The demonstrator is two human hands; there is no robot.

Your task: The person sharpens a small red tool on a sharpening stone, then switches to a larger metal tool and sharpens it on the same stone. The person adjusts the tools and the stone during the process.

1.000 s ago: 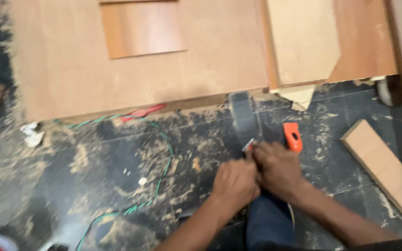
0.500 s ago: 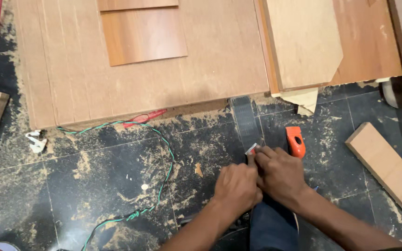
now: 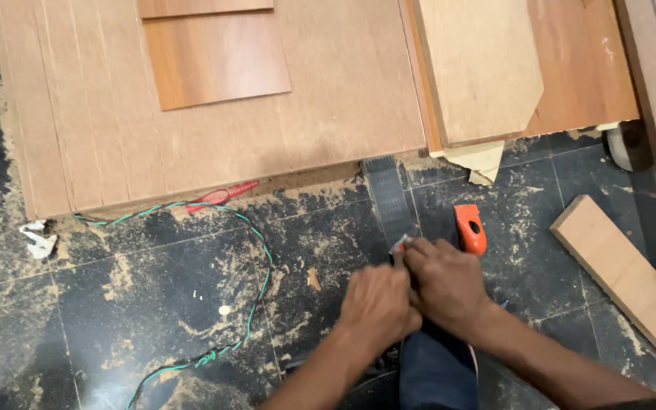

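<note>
Both hands pressed together, left hand (image 3: pixel 377 304) and right hand (image 3: pixel 446 285) pinching small grey-red piece (image 3: pixel 400 244) at fingertips, over dark strip (image 3: pixel 389 201) running away toward plywood sheet (image 3: pixel 214 144). Orange tool (image 3: pixel 470 228) just beside right hand, nearer it. Green wire (image 3: pixel 260 266) left of hands.

Dark tiled floor (image 3: pixel 115 319) — sawdust, plywood sheet (image 3: pixel 328 99), green wire (image 3: pixel 256 281).
</note>
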